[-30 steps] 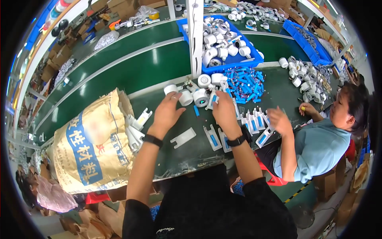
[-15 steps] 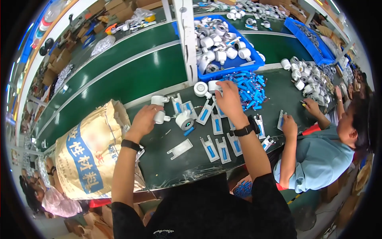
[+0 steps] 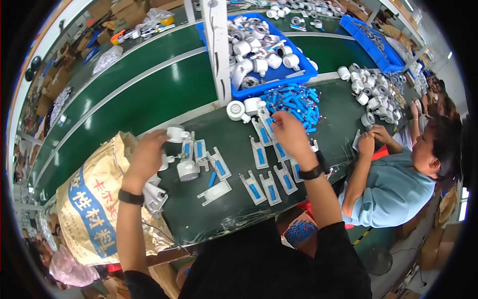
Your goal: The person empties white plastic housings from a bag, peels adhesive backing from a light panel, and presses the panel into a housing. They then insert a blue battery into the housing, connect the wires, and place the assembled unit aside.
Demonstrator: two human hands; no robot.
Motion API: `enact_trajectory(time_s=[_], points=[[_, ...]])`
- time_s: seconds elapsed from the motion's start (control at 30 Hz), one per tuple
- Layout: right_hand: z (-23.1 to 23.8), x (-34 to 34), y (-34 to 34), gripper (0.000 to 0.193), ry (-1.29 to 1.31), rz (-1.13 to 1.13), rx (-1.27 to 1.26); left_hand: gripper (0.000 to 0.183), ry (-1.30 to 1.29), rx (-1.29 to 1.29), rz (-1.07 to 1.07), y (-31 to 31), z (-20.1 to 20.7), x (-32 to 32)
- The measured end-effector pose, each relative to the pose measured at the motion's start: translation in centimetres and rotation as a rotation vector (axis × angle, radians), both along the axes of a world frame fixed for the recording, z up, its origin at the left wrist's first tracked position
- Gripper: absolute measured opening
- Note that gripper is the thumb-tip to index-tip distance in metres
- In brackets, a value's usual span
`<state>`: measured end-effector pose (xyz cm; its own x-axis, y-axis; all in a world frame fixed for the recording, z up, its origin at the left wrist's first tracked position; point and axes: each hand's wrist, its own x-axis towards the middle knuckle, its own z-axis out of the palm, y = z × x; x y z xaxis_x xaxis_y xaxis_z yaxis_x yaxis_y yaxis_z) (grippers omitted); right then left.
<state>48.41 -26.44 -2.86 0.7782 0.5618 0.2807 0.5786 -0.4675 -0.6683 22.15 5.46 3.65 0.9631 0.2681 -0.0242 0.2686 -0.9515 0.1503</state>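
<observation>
My left hand (image 3: 147,152) curls over a white round housing (image 3: 165,161) with a side arm, partly hidden under it. Another white housing (image 3: 176,133) lies by its fingertips. A white housing with a dark face (image 3: 187,170) stands to its right, among white trays holding blue cells (image 3: 219,164). With its fingers bent together, my right hand (image 3: 290,133) is over a row of similar trays; its fingertips are beside a tray with a blue cell (image 3: 264,119), and what they pinch is hidden. Two white housings (image 3: 235,110) stand just beyond.
A heap of blue cells (image 3: 297,103) lies behind my right hand, below a blue bin (image 3: 279,79) of white housings. A large paper sack (image 3: 92,199) stands at left. A co-worker (image 3: 383,169) sits at right beside more housings (image 3: 373,94). A white post (image 3: 218,55) rises at the back.
My left hand has moved left, and the housings and nearby trays have shifted left with it. My right hand has come back from the far white housing to the trays. The view has turned slightly.
</observation>
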Motion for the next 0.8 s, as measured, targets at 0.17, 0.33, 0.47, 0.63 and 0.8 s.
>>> enact_trajectory(time_s=[0.17, 0.33, 0.47, 0.63, 0.8], points=[[-2.9, -1.2, 3.1, 0.038, -0.166, -0.181, -0.125, 0.048, -0.363, -0.183, -0.268, -8.0, -1.1, 12.8], [-2.1, -1.5, 3.6, 0.034, -0.143, -0.182, -0.072, 0.055, -0.378, -0.042, -0.21, -9.7, -6.3, 18.4], [0.5, -1.1, 2.7, 0.031, -0.119, -0.074, 0.009, 0.056, -0.184, -0.163, -0.143, -6.9, -5.2, 16.7], [4.5, 0.9, 4.9, 0.035, -0.147, 0.163, 0.194, 0.061, -0.03, 0.075, -0.085, -2.5, -5.0, 14.4], [7.1, 1.9, 5.4, 0.024, -0.193, 0.37, 0.115, 0.053, -0.22, 0.041, -0.18, -1.9, -4.4, 12.5]])
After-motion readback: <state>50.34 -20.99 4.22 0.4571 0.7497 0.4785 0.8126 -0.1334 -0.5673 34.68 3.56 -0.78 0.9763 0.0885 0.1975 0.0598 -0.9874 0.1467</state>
